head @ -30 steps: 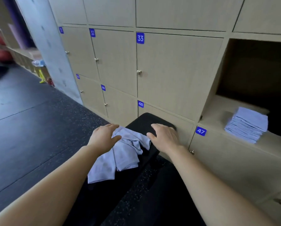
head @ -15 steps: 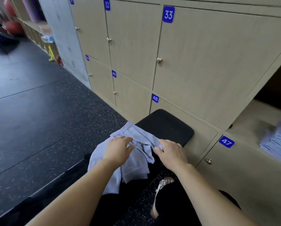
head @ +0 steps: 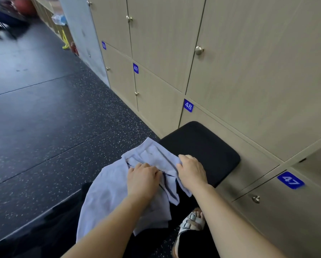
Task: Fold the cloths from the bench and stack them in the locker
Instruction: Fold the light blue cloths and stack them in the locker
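Head view: the left hand (head: 143,178) and right hand (head: 192,171) are curled into a crumpled blue cloth (head: 103,194) draped over the near end of the black worktop (head: 202,146); pickup is judged under way, and spreading flat is called for next.

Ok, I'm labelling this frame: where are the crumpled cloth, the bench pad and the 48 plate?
crumpled cloth (head: 107,192): head view, its smooth lower-left part.
bench pad (head: 202,146): head view, bare middle of its top.
48 plate (head: 188,105): head view, on its digits.
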`<state>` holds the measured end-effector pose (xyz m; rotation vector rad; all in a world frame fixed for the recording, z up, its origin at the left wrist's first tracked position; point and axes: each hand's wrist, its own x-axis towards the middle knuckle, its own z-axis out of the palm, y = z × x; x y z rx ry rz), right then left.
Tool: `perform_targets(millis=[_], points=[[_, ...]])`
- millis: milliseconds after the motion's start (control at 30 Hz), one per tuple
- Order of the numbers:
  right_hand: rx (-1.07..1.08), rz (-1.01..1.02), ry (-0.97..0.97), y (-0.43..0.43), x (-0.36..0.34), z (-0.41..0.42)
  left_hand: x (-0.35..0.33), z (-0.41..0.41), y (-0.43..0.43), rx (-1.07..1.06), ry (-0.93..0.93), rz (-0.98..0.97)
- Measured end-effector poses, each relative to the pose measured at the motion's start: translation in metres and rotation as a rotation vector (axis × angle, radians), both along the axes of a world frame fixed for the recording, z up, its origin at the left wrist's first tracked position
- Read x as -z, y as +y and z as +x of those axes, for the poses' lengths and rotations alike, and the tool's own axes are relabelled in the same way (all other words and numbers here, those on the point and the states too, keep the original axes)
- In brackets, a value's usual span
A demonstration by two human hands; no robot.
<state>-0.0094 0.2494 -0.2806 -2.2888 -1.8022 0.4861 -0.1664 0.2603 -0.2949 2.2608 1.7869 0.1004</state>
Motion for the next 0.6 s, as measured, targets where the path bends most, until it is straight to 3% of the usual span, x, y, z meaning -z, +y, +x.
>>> perform_targets(millis=[233,467,600], points=[[0.066,-0.090,0.065,0.023,0.027,0.001,0.010,0.002,0.005,-0.075,-0.058,-0.041],[0.149,0.012,0.097,0.032,0.038,0.000,0.011,0.014,0.010,-0.264,-0.161,-0.091],[0.293,0.140,0.318,0.030,0.029,0.005,0.005,0.020,0.014,-0.414,-0.322,-0.125]])
